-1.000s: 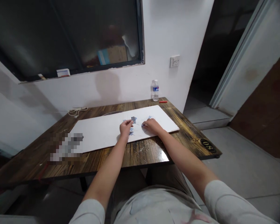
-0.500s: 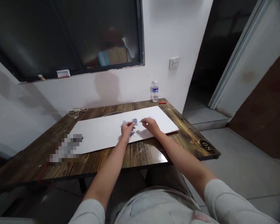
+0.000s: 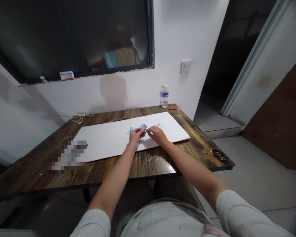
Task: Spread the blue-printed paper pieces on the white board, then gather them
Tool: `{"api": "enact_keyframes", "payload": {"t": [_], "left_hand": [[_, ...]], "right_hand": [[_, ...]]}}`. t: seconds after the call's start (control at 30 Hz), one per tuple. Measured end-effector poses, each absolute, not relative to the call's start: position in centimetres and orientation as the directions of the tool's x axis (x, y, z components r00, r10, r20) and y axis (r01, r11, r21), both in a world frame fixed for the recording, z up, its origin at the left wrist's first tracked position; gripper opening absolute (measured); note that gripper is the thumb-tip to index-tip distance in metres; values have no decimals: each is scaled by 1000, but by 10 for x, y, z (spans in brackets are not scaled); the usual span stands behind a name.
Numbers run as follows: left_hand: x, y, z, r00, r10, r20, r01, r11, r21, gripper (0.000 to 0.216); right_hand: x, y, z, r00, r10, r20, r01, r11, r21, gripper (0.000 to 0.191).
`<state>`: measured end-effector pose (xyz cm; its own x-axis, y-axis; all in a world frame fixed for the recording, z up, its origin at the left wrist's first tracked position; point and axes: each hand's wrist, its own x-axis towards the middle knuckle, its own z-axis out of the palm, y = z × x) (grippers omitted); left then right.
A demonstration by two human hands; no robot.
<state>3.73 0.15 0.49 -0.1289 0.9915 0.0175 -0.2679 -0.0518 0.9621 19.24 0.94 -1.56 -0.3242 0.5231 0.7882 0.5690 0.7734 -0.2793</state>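
Note:
A large white board [image 3: 106, 140] lies on a dark wooden table [image 3: 148, 163]. Several small blue-and-white pieces lie on it, such as one piece [image 3: 130, 130] to the left of my hands and another piece [image 3: 158, 124] to their right. My left hand [image 3: 135, 136] and my right hand [image 3: 156, 133] meet above the board, fingers pinched together on a small blue-and-white piece [image 3: 144, 127] held between them. What exactly the pieces are is too small to make out.
A water bottle [image 3: 164, 96] and a red pen [image 3: 172, 108] stand at the table's far right by the wall. A white cable [image 3: 82, 116] lies at the far left. A blurred patch [image 3: 69, 157] covers the near left. An open doorway is on the right.
My right hand lifted off the board and moved left to meet my left hand. Both hands now pinch one small piece together above the board.

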Motion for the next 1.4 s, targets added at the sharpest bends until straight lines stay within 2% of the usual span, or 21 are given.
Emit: {"api": "enact_keyframes", "payload": {"t": [0.3, 0.53, 0.63, 0.73, 0.87, 1.0, 1.17, 1.33, 1.4], "left_hand": [[36, 3, 4, -73, 997, 22, -287, -42, 957, 38], [30, 7, 5, -229, 971, 72, -250, -131, 959, 32], [25, 9, 9, -324, 937, 126, -212, -202, 956, 28], [16, 11, 14, -417, 892, 172, -189, -271, 944, 25], [6, 14, 17, -495, 848, 191, -190, -320, 928, 23], [1, 16, 15, -516, 836, 186, -188, -322, 928, 23], [2, 15, 15, -518, 833, 196, -155, -317, 936, 20], [2, 13, 16, -518, 834, 189, -132, -297, 946, 19], [2, 13, 15, -515, 836, 189, -137, -298, 945, 18]], "right_hand": [[194, 10, -14, -356, 448, 820, 515, 826, -228, 23], [190, 10, -15, -435, 439, 786, 445, 864, -237, 38], [185, 4, -14, -452, 499, 739, 463, 840, -283, 42], [178, -5, -11, -508, 574, 643, 512, 801, -310, 37], [170, -15, -8, -600, 620, 506, 576, 773, -266, 36], [166, -19, -10, -673, 589, 447, 563, 800, -208, 42], [168, -19, -10, -750, 520, 408, 503, 850, -158, 35], [174, -18, -10, -787, 441, 431, 415, 896, -159, 45], [175, -18, -10, -789, 411, 456, 385, 910, -154, 41]]}}
